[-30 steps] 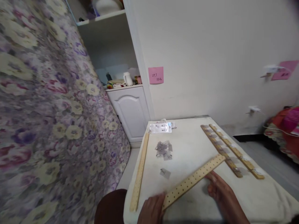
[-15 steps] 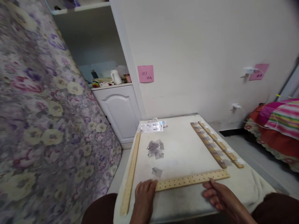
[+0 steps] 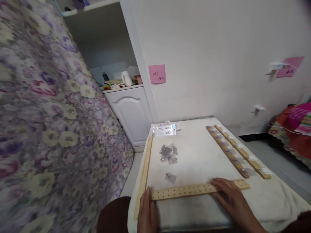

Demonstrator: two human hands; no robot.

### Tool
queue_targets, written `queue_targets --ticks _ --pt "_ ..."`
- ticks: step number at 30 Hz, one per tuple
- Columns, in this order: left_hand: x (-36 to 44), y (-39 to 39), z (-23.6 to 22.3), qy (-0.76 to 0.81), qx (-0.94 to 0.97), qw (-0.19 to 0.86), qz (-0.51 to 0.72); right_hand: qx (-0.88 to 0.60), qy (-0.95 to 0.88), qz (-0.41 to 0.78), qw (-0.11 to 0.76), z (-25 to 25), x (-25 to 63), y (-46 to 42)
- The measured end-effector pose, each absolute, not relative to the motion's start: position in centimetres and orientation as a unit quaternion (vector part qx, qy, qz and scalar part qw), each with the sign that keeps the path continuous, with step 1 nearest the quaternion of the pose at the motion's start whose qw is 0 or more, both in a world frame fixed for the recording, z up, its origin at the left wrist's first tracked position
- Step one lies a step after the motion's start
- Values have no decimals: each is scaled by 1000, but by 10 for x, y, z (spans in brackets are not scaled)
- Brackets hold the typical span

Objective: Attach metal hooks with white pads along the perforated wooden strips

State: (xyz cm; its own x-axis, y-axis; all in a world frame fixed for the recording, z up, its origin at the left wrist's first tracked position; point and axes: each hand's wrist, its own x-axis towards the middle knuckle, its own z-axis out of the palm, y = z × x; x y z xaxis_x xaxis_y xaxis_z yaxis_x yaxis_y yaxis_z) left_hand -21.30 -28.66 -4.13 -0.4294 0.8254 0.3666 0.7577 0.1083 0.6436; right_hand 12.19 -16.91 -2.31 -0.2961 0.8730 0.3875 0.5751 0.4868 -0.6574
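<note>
A pale wooden strip with rows of small holes (image 3: 181, 192) lies crosswise near the front of the cloth-covered table (image 3: 191, 213). My left hand (image 3: 147, 210) is at its left end, fingers held together against it. Over the strip's right part, my right hand (image 3: 227, 192) has its fingers on top and its thumb along the near edge, gripping it. A second bare strip (image 3: 145, 171) runs along the table's left side, close to my left hand. Beyond the front strip is one small clear packet (image 3: 170, 177), with a pile of similar packets (image 3: 168, 152) behind it.
Two wooden strips, a darker one (image 3: 227, 151) and a lighter one (image 3: 243, 152), carry clear and white pieces on the right. Clear packaging (image 3: 164, 130) lies at the back left corner. A flowered curtain (image 3: 55, 129) hangs left, beside a white cabinet (image 3: 132, 113).
My right hand has gone from pinching the strip's near edge to lying over it. The strip's left end is now closer to the left-side strip, with my left hand still there. The view has turned right.
</note>
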Motion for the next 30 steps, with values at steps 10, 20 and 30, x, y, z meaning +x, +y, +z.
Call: queue_targets --ticks 10,20,30 --pt "-205 -295 -50 760 501 88 404 -440 -828 152 311 -44 99 -166" --pt "-205 -291 -59 734 488 64 467 -426 -810 295 274 2 -5 -149" --pt "-210 -285 -64 725 498 70 470 -517 -789 264 201 -10 -60 -140"
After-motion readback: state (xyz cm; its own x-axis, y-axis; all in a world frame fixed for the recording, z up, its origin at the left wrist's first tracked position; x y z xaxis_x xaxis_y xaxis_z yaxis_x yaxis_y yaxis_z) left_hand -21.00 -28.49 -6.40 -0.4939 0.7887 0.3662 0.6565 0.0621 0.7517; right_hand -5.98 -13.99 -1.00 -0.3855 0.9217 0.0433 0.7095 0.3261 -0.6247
